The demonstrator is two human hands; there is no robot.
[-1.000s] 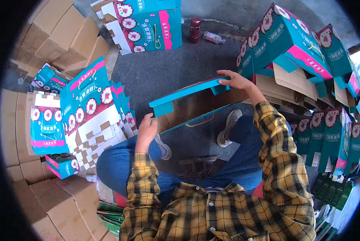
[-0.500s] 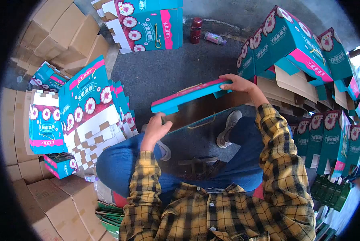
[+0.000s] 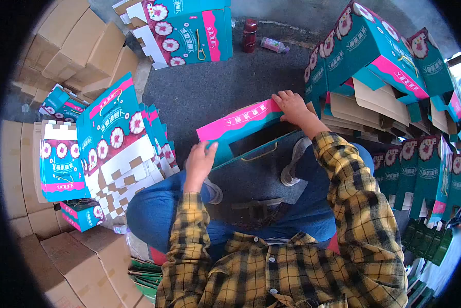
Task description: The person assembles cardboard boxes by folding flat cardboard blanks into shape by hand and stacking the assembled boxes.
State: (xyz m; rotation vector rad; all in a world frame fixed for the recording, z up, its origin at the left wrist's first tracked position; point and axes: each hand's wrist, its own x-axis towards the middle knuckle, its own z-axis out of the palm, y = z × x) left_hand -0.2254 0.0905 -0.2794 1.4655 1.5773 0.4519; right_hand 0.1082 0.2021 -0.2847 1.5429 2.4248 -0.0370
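Note:
A teal and pink cardboard gift box (image 3: pixel 240 121) stands between my knees, its pink top flap with white lettering tilted toward me. Below the flap a dark gap shows the inside, and a yellow cord handle (image 3: pixel 259 153) hangs on the near panel. My left hand (image 3: pixel 200 163) grips the box's left end, thumb up by the flap's corner. At the right end my right hand (image 3: pixel 295 110) is closed over the flap's corner, fingers on top. The undersides of both grips are hidden.
Flattened printed cartons (image 3: pixel 115 138) are stacked at my left beside brown cardboard boxes (image 3: pixel 76 49). Made-up teal boxes (image 3: pixel 379 56) are piled at the right. A dark red flask (image 3: pixel 249 36) and a plastic bottle (image 3: pixel 274 45) are on the floor ahead.
The box's top flap has swung down toward the opening, so its pink face shows more. My right hand has shifted slightly left, with its fingers now over the top.

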